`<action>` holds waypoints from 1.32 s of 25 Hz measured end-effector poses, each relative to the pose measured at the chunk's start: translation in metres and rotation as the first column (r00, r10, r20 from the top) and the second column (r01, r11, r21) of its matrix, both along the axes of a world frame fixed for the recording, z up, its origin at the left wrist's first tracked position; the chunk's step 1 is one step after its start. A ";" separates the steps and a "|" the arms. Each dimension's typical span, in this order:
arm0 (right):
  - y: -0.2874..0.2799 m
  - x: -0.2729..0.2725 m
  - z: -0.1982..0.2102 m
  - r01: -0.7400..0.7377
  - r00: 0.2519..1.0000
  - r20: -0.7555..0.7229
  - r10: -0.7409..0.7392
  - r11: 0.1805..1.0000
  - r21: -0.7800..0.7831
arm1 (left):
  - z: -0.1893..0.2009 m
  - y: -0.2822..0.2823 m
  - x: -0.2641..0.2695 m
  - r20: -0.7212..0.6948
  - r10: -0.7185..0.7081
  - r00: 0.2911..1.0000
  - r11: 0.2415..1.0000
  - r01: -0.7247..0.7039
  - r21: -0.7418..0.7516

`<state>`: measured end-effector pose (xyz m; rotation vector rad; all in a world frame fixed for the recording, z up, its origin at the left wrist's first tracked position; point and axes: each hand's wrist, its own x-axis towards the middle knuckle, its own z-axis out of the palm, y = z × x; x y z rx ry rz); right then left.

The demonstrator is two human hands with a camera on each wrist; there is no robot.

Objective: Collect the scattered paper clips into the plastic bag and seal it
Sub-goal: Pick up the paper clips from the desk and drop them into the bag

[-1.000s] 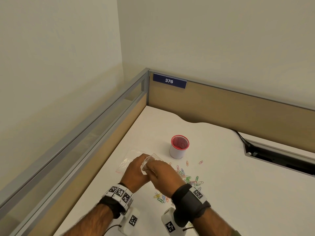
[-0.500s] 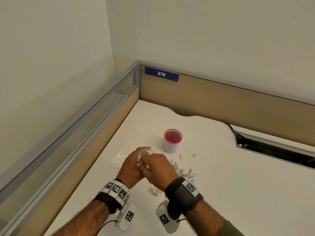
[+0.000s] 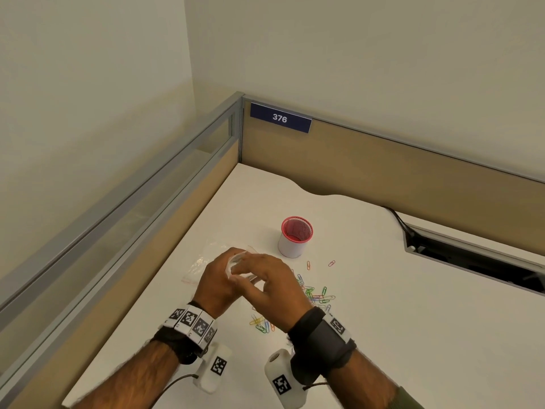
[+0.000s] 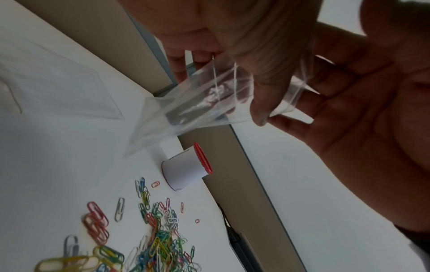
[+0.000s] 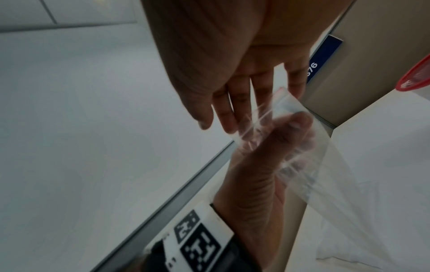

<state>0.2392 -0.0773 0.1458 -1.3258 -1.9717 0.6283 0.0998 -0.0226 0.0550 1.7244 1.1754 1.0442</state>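
My left hand (image 3: 219,283) pinches a small clear plastic bag (image 4: 209,99) near its mouth between thumb and fingers, a little above the white desk (image 3: 413,320). The bag's lower end hangs down toward the desk. My right hand (image 3: 265,286) is against the bag's mouth with straight fingers (image 5: 242,103) and its thumb held apart. The bag (image 5: 291,114) looks empty. Several coloured paper clips (image 3: 314,293) lie scattered just right of my hands, with a second small heap (image 3: 262,323) nearer to me. Two single clips (image 3: 308,265) lie by the cup.
A white cup with a red rim (image 3: 295,237) stands just beyond the clips. Another clear bag (image 3: 197,264) lies flat on the desk left of my hands. Partition walls (image 3: 383,169) close the desk's left and far sides. A cable slot (image 3: 472,261) opens at the right.
Both hands stay together at the bag above the desk. The right hand's fingers have straightened out across the bag's mouth. The clips and the cup have not moved.
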 end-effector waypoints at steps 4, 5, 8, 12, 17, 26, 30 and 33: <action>0.021 0.041 -0.011 0.129 0.984 -0.118 -0.132 0.991 -0.037 | -0.003 0.000 -0.010 0.036 0.028 0.999 0.999 -0.030 0.035; 0.034 0.062 -0.020 0.161 0.983 -0.067 -0.171 0.977 -0.138 | -0.003 0.000 -0.013 0.043 0.028 0.999 0.999 -0.030 0.034; 0.075 0.136 -0.068 0.415 0.897 0.291 -0.332 0.860 -0.296 | -0.004 0.002 -0.019 0.044 0.027 0.999 0.999 -0.028 0.036; 0.098 0.194 -0.120 0.605 0.747 0.576 -0.333 0.700 -0.380 | -0.005 0.002 -0.022 0.053 0.039 0.998 0.999 -0.040 0.019; 0.089 0.177 -0.149 0.565 0.723 0.658 -0.211 0.729 -0.387 | -0.010 0.000 -0.028 0.050 0.064 0.997 0.998 -0.064 -0.007; 0.000 0.159 -0.146 0.457 0.826 0.497 -0.265 0.831 -0.317 | -0.017 0.000 -0.022 0.082 0.069 0.994 0.997 -0.067 -0.031; 0.003 0.188 -0.141 0.723 0.657 0.610 -0.442 0.599 -0.344 | -0.014 -0.007 -0.026 0.074 0.059 0.996 0.998 -0.057 -0.031; 0.005 0.154 -0.148 0.688 0.683 0.613 -0.397 0.631 -0.358 | -0.012 -0.008 -0.026 0.084 0.075 0.994 0.997 -0.072 -0.035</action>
